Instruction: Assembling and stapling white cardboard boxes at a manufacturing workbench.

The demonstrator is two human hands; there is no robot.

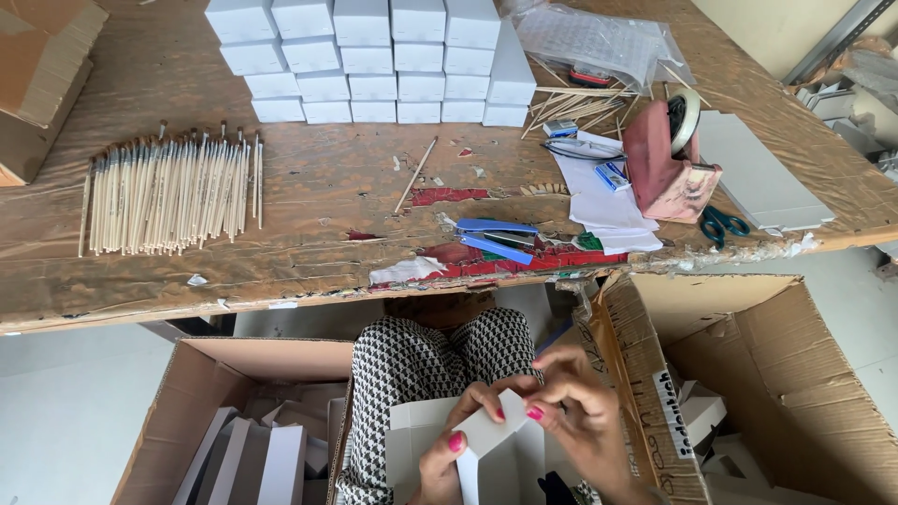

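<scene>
Low in the view, over my lap, my left hand [447, 449] and my right hand [578, 411] both grip a small white cardboard box [491, 444] that is partly folded, its flaps still open. My fingers pinch a flap at its upper corner. Below the box lies a flat white card sheet [404, 440] on my patterned trousers [412, 360]. The lower part of the box and my wrists run out of frame.
A worn wooden table [309, 178] carries stacked white boxes [374, 61], a row of paint brushes [173, 192], a blue stapler [496, 241], a red tape dispenser [666, 159], scissors [722, 224] and loose sticks [575, 105]. Open cardboard cartons stand at left [187, 393] and right [748, 374].
</scene>
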